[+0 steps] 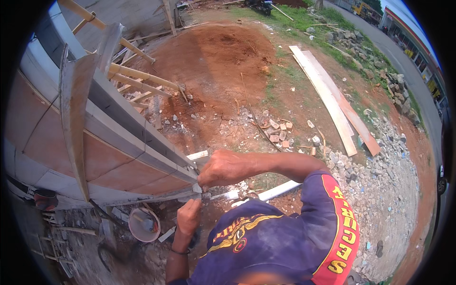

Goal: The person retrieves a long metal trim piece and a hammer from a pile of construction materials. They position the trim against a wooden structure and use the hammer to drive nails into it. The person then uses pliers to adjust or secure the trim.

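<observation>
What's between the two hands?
In the head view, a small grey lump shows between the right hand and left hand, at the end of the tiled wall.

Two grips show, a left grip (pixel 189 216) and a right grip (pixel 216 169), with one wristband (pixel 178 251). There is one wall (pixel 114 161) on the left, one bent strip (pixel 75 114), one bucket (pixel 135 232) near left, one white pipe (pixel 280 190), at least two boards (pixel 327 102) on the right, and one motorcycle (pixel 260 6) far off. Poles (pixel 140 84) far left number several; stones (pixel 352 183) on the right are too many to count.

The right hand (pixel 216 169) hides its palm from view
</observation>
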Demonstrator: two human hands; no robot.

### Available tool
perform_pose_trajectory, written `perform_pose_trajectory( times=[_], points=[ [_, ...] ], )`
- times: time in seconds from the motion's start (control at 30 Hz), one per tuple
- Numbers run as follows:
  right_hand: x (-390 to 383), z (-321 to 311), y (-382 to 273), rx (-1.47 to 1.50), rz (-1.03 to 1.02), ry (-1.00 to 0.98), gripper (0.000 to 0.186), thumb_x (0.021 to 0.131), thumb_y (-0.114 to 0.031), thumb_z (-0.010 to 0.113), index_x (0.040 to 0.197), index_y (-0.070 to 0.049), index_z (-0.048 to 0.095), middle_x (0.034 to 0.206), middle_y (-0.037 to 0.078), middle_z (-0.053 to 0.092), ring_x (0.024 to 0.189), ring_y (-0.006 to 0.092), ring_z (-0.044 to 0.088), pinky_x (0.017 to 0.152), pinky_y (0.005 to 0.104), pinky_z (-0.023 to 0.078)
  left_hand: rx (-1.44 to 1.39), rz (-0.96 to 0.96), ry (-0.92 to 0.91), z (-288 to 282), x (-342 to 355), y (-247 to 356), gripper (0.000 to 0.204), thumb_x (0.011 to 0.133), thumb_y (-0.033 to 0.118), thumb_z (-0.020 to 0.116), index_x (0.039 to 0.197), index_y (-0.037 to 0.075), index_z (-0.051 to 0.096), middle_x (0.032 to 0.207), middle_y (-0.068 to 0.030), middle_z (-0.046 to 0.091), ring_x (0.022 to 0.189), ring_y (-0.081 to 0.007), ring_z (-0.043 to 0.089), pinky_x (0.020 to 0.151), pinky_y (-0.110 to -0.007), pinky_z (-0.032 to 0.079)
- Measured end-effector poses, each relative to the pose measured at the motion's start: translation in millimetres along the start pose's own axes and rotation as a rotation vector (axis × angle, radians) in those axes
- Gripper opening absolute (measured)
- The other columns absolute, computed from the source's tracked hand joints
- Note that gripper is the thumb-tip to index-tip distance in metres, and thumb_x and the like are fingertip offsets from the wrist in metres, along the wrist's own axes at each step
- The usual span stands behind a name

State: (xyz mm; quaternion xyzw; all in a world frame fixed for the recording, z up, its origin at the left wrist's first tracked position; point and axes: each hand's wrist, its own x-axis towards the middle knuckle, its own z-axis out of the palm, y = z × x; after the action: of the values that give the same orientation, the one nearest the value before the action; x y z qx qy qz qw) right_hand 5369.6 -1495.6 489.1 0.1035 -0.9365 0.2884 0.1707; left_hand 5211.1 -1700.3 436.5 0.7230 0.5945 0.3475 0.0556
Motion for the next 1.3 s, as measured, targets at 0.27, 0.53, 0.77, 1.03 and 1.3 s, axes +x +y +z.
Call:
perform_pose_trajectory(
  times=[0.27, 0.53, 0.77, 1.03, 1.3],
  points=[
    [-22, 46, -1, -0.362, 0.164, -0.516, 0.02, 0.077, -0.02, 0.062, 0.075, -0.001, 0.065, 0.062, 0.016, 0.063, 0.066, 0.0356, 0.067, 0.056, 0.045, 0.052, 0.17, -0.124, 0.07, -27, -8, -35, 0.012, 0.086, 0.011, 0.063, 0.086, 0.002, 0.055, 0.072, -0.0149, 0.052, 0.063, -0.0352, 0.057, 0.055, -0.043, 0.044],
    [-43, -29, 24, -0.248, 0.308, -0.098, 0.021, 0.088, -0.023, 0.058, 0.076, -0.006, 0.059, 0.063, 0.015, 0.061, 0.06, 0.0329, 0.062, 0.051, 0.0453, 0.043, -0.252, -0.297, -0.048, -28, -48, -79, 0.044, 0.099, 0.039, 0.049, 0.083, -0.001, 0.052, 0.071, -0.0129, 0.046, 0.061, -0.0295, 0.046, 0.059, -0.036, 0.04],
    [-64, -58, 31, -0.426, 0.399, -0.094, 0.017, 0.086, -0.021, 0.059, 0.075, -0.007, 0.058, 0.064, 0.011, 0.062, 0.059, 0.0299, 0.063, 0.052, 0.044, 0.045, -0.283, -0.399, -0.17, -35, -54, -76, 0.041, 0.098, 0.037, 0.052, 0.083, -0.001, 0.052, 0.071, -0.0092, 0.049, 0.062, -0.0176, 0.048, 0.06, -0.031, 0.04],
    [-75, -53, 47, -0.454, 0.453, -0.129, 0.017, 0.086, -0.021, 0.059, 0.087, -0.004, 0.063, 0.07, 0.016, 0.065, 0.066, 0.0323, 0.066, 0.057, 0.0451, 0.05, -0.786, -0.564, -0.287, -4, -59, -56, 0.035, 0.1, 0.036, 0.051, 0.091, 0.002, 0.055, 0.076, -0.0002, 0.057, 0.068, -0.0067, 0.05, 0.061, -0.022, 0.039],
    [-51, -14, 24, -0.086, 0.314, -0.026, 0.023, 0.088, -0.016, 0.06, 0.108, -0.007, 0.065, 0.085, 0.014, 0.069, 0.074, 0.0296, 0.068, 0.065, 0.0429, 0.052, -0.624, -0.561, -0.285, -6, -34, -44, 0.024, 0.096, 0.02, 0.055, 0.086, -0.001, 0.059, 0.068, -0.0031, 0.055, 0.063, -0.0071, 0.05, 0.057, -0.026, 0.041]
  ],
)
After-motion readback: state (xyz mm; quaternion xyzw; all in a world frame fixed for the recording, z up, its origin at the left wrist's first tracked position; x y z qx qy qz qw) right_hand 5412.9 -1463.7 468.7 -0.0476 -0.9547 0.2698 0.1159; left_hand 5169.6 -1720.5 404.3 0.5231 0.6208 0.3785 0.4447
